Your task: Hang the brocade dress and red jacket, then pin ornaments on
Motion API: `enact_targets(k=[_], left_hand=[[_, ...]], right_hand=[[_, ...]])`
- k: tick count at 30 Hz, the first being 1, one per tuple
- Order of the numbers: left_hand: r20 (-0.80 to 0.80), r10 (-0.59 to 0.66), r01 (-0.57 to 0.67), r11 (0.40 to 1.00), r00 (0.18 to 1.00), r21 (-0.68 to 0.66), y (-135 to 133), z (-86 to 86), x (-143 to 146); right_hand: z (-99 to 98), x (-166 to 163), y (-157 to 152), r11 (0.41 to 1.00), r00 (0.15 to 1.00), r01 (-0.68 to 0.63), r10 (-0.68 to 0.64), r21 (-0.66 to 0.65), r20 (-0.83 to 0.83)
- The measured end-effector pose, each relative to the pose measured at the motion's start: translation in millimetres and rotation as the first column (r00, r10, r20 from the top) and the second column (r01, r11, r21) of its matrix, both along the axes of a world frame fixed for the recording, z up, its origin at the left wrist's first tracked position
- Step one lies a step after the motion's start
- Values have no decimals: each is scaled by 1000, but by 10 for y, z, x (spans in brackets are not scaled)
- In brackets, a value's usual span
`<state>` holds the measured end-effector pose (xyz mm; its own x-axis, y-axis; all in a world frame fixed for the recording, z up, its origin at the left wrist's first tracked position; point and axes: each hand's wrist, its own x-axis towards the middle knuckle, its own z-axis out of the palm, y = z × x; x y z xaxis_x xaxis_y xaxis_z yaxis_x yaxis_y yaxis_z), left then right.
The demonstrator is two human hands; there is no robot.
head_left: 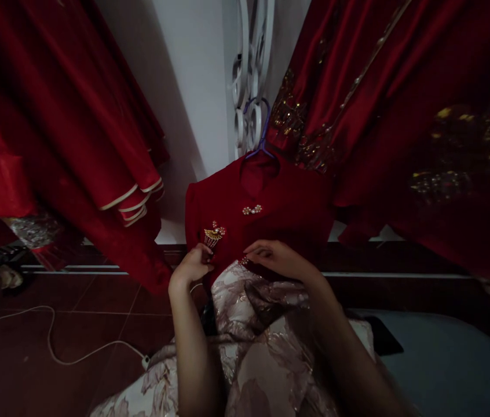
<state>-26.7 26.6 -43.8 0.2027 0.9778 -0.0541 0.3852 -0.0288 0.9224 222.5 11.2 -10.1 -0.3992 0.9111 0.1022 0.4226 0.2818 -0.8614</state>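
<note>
A red garment [227,197] hangs in front of me on a purple hanger [263,136]. Pearl-like beads form a clasp [252,210] below its neckline. On its left side sits a gold fan-shaped ornament [213,234] with beaded flowers and tassels. My left hand [189,267] grips the garment's cloth just under the tassels, fingers curled. Close to a second small beaded clasp [244,261], my right hand [277,258] has its fingertips pinched together. Whatever is between those fingertips is too small to make out.
Red garments [114,145] hang at left, and gold-trimmed red ones [358,104] at right. Patterned fabric [266,353] covers my lap. A white cable [75,360] crosses the tiled floor. A dark flat object [383,336] lies on the pale seat [445,359]. Behind stands a white scrolled metal frame [240,87].
</note>
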Motion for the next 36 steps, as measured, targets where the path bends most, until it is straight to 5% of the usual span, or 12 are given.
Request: enact_targets(k=[5, 10, 15, 24, 31, 36], left_hand=[[24, -70, 73, 986, 997, -149, -54, 83, 62], [16, -92, 93, 979, 996, -180, 13, 22, 92], [112, -227, 248, 938, 968, -241, 50, -17, 176], [-11, -156, 152, 974, 988, -171, 53, 10, 118], [-151, -133, 116, 986, 980, -118, 151, -116, 213], [66, -222, 228, 966, 973, -123, 77, 29, 267]], right_hand=[[-191, -54, 9, 991, 982, 126, -130, 42, 134], [-297, -116, 43, 990, 974, 117, -129, 76, 188], [-383, -111, 99, 988, 980, 99, -118, 121, 163], [-177, -108, 34, 974, 986, 168, -169, 155, -3], [-104, -56, 4, 995, 995, 77, -72, 67, -72], [-136, -55, 58, 990, 992, 109, -102, 91, -76]])
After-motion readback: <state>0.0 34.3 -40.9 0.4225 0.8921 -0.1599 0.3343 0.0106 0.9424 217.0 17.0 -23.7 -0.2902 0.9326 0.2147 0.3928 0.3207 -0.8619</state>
